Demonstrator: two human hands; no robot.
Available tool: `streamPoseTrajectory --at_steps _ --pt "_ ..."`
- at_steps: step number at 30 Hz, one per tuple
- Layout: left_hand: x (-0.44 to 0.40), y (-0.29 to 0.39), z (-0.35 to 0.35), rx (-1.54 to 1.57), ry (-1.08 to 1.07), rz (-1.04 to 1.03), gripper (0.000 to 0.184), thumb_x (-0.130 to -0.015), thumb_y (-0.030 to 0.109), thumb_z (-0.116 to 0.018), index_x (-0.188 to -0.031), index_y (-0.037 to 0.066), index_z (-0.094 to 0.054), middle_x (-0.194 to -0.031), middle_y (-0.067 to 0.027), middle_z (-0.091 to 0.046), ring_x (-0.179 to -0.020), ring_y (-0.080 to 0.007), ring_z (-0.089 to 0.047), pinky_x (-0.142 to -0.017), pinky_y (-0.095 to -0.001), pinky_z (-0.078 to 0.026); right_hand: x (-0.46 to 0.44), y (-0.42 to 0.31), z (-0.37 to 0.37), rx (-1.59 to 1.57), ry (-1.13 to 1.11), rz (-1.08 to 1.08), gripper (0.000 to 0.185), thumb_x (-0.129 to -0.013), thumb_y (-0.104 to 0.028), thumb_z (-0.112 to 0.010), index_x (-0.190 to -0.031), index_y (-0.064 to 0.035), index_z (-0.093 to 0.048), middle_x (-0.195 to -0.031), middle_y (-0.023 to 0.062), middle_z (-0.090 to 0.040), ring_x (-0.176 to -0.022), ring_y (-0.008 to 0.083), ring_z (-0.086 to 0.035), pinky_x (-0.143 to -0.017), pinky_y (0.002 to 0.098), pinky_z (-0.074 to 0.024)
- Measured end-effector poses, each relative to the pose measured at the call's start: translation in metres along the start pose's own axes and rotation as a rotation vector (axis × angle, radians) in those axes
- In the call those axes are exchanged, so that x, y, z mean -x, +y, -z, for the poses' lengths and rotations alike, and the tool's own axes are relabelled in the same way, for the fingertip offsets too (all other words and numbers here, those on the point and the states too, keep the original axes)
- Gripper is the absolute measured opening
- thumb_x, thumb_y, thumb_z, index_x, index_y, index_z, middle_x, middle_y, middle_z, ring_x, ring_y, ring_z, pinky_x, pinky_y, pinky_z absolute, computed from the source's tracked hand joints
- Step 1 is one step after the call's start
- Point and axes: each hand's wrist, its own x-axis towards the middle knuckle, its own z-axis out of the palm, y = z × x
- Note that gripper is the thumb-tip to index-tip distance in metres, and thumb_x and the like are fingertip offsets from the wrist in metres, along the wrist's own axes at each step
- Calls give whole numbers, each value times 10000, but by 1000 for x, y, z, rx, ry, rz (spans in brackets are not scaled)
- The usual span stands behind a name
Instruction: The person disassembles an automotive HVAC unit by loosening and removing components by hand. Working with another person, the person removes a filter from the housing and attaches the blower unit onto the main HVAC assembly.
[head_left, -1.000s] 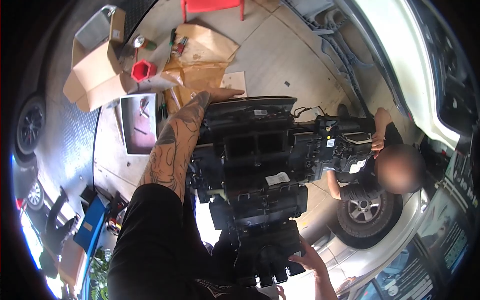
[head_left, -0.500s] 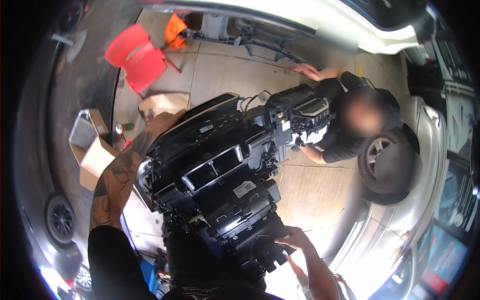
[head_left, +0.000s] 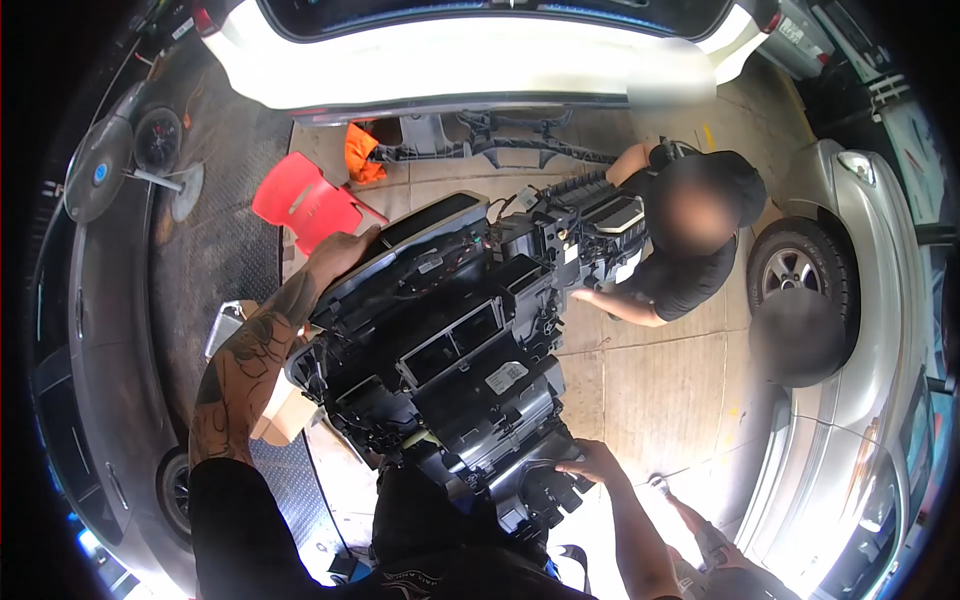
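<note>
A large black car dashboard assembly [head_left: 385, 315] hangs tilted across the middle of the view, its ducts, wiring and a white label [head_left: 507, 377] facing up. My left hand [head_left: 343, 253] is closed on its far left edge, beside a long dark panel with a pale rim [head_left: 435, 222]; the fingertips are partly hidden. My right hand [head_left: 592, 462] grips the near right end, at a black rounded housing [head_left: 540, 488]. At the far right end, a co-worker in a black shirt [head_left: 700, 275] has both arms around the assembly.
A red chair [head_left: 312, 205] and an orange cloth [head_left: 364, 153] are at the far left. Behind the assembly, a black frame part [head_left: 520, 145] lies by a white car [head_left: 450, 65]. A silver car [head_left: 850, 400] stands right, a dark car [head_left: 110, 370] left. Another person's legs [head_left: 710, 545] show lower right.
My view has shifted, bringing more of the white car into sight. The co-worker's far arm has come in from reaching outward to the assembly. Both my hands keep their hold.
</note>
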Motion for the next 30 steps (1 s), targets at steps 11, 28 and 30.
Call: streamPoseTrajectory --at_steps 11,28,30 --pt "43 57 56 99 25 -80 584 -990 483 -537 -1118 -70 -676 -1109 -223 -718 -1072 -319 -663 -928 -446 -475 -47 11 -36 -87 -55 -128 686 -662 -469 -956 -1194 -82 -761 -988 113 -786 -887 208 -741 -747 344 -584" --pt "27 76 57 -265 24 -89 537 -933 508 -683 -994 -22 -748 -860 -267 -726 -886 -409 -733 -771 -456 -556 -144 32 -86 -169 -187 -71 1323 -519 -722 -918 -1507 37 -471 -1459 278 -561 -1387 348 -534 -1156 410 -424" --pt "19 66 49 -240 16 -35 540 -939 510 -670 -990 -22 -748 -880 -278 -725 -912 -431 -723 -789 -471 -557 -144 42 -93 -143 -114 -138 1332 -502 -716 -930 -1492 53 -481 -1471 282 -548 -1399 365 -519 -1164 419 -419"
